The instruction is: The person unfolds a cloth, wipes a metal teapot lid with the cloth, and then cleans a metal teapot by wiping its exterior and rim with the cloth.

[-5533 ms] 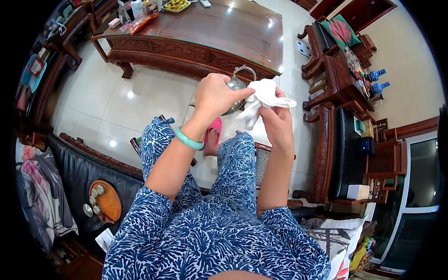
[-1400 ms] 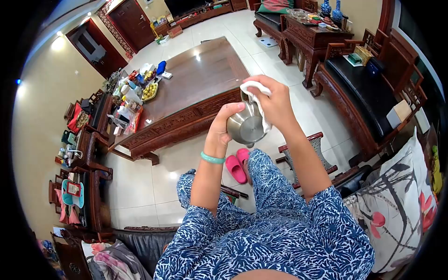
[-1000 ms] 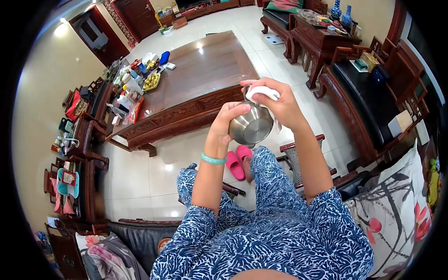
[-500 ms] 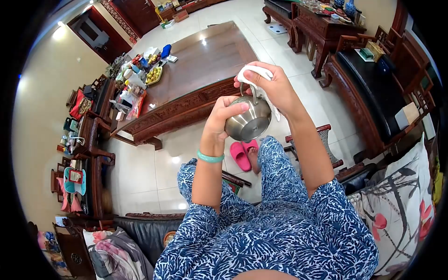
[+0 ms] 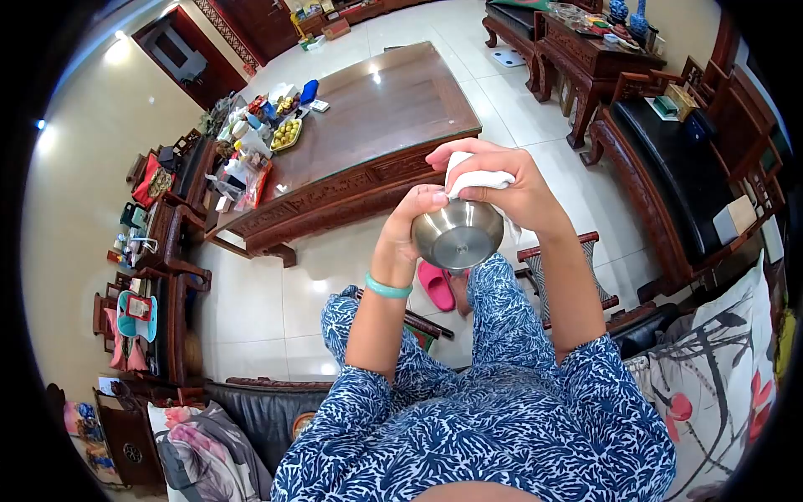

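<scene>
A small round metal pot (image 5: 458,238), brushed silver, is held up above my knees, its flat base tilted toward me. My left hand (image 5: 403,222) grips its left side, thumb near the upper edge. A folded white cloth (image 5: 483,181) is in my right hand (image 5: 529,194), bunched between thumb and fingers against the top of the pot. Part of the cloth hangs down behind the pot's right side. The pot's far side and its handle are hidden by my hand and the cloth.
Ahead stands a large carved wooden table (image 5: 368,109), with a tray of yellow-green fruit (image 5: 286,134) and bottles at its left end. A small folding stool (image 5: 562,276) is by my right knee. Pink slippers (image 5: 436,286) lie below. A black-seated bench (image 5: 661,167) stands at right.
The pot has come lower and slightly right, its base turned more toward me. My right hand with the cloth has moved down over the handle, which showed before.
</scene>
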{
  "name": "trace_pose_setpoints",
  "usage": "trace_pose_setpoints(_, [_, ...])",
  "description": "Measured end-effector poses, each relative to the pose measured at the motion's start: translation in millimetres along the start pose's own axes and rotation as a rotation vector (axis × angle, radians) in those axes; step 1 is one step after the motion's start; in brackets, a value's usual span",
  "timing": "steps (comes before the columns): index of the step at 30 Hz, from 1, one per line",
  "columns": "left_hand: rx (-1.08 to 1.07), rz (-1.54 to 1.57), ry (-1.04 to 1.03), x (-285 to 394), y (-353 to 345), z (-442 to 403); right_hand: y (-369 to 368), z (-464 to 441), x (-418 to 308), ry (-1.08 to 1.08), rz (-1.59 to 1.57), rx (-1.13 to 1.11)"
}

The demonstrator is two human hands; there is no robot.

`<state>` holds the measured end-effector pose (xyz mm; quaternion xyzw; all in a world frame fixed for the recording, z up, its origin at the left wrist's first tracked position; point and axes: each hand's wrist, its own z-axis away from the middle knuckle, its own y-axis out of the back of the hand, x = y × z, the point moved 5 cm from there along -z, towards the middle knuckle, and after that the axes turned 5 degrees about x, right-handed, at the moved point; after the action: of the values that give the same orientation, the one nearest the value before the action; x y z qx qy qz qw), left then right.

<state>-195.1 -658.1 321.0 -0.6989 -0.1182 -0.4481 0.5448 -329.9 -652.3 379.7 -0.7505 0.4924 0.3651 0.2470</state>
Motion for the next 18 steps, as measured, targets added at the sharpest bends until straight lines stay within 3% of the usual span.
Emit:
trace_pose_setpoints(5, [0.013, -0.190, 0.000, 2, 10, -5, -2, -2, 8, 0.013, -0.012, 0.121])
trace_pose_setpoints(7, [0.030, -0.240, -0.004, 2, 11, -6, 1, -3, 18, -0.192, 0.000, 0.255])
trace_pose_setpoints(9, [0.062, -0.311, -0.001, 1, 12, -7, 1, -6, 25, -0.161, 0.006, 0.327])
trace_pose_setpoints(12, [0.063, -0.341, 0.001, -2, 9, -7, 3, -9, 29, -0.283, -0.057, 0.346])
trace_pose_setpoints(16, [0.003, -0.304, 0.040, -4, 9, -5, 12, -7, 36, -0.357, -0.314, 0.408])
trace_pose_setpoints(18, [0.200, 0.000, -0.010, 1, -3, 4, 18, 1, 31, -0.264, -0.289, 0.447])
